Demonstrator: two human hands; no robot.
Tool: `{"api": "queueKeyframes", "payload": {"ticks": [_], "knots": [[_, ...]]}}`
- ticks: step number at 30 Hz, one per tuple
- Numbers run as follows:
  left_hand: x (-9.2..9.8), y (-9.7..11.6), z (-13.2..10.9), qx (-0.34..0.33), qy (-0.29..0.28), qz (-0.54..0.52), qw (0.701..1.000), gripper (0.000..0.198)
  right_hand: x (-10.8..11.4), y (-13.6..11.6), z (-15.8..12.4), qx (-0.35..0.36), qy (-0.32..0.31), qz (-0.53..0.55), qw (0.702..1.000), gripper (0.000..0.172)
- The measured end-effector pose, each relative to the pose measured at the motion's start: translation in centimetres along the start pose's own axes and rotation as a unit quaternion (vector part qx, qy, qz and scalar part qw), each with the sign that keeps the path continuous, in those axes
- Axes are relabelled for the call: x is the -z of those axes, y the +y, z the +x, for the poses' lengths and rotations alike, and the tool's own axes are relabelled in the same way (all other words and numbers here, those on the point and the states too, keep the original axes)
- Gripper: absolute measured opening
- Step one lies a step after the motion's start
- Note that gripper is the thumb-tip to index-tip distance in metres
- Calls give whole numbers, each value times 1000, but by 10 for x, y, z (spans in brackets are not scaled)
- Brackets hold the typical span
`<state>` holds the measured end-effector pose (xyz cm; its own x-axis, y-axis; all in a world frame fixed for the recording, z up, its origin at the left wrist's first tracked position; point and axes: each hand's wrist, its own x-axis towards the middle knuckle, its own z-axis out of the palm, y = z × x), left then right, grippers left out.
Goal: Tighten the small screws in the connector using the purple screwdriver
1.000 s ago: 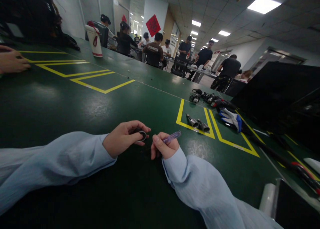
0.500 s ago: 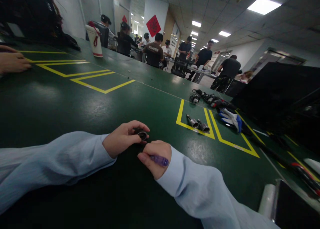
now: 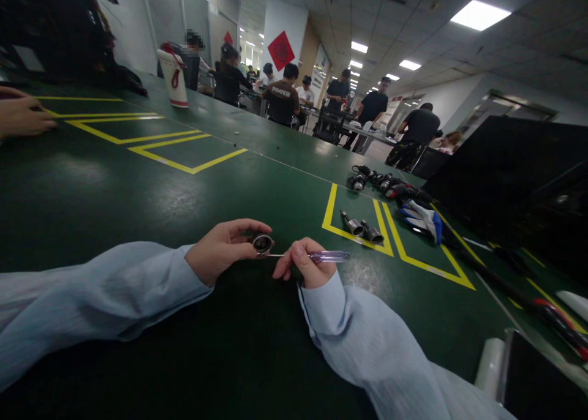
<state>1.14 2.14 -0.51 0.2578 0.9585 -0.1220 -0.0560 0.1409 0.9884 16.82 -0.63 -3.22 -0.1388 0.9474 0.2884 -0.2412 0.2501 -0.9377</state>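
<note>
My left hand grips a small round metal part with a hollow, cup-like end that faces me; its exact kind is unclear. My right hand is closed round a screwdriver with a clear purple handle. The thin shaft points left, and its tip is at the lower edge of the metal part, close to my left thumb. Whether the tip sits in a screw is too small to make out. Both hands are just above the green table.
Two metal socket-like parts lie inside a yellow taped outline at right. Behind them are dark tools and a blue-and-white glove. A white cup stands at the far left, near another person's hand. A dark-screened device lies bottom right.
My right hand has turned and moved right, swinging the screwdriver so that its shaft now shows, pointing left to the metal part. The metal part has tipped slightly toward me in my left hand.
</note>
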Motion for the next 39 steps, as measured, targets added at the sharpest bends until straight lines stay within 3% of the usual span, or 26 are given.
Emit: {"api": "queueKeyframes", "payload": {"ticks": [5,15,26,39], "knots": [[0,0,0,-5,-6,24,1000,40,-3,3,-2,80,21,-106,991,32],[0,0,-1,-63,-16,81,995,31,-3,-3,-4,139,-12,-291,946,28],[1,-4,-2,-117,12,151,981,26,-6,-11,-7,169,-48,-348,921,29],[0,-2,-3,-128,11,154,980,21,-6,-3,-6,164,-43,-330,928,30]]}}
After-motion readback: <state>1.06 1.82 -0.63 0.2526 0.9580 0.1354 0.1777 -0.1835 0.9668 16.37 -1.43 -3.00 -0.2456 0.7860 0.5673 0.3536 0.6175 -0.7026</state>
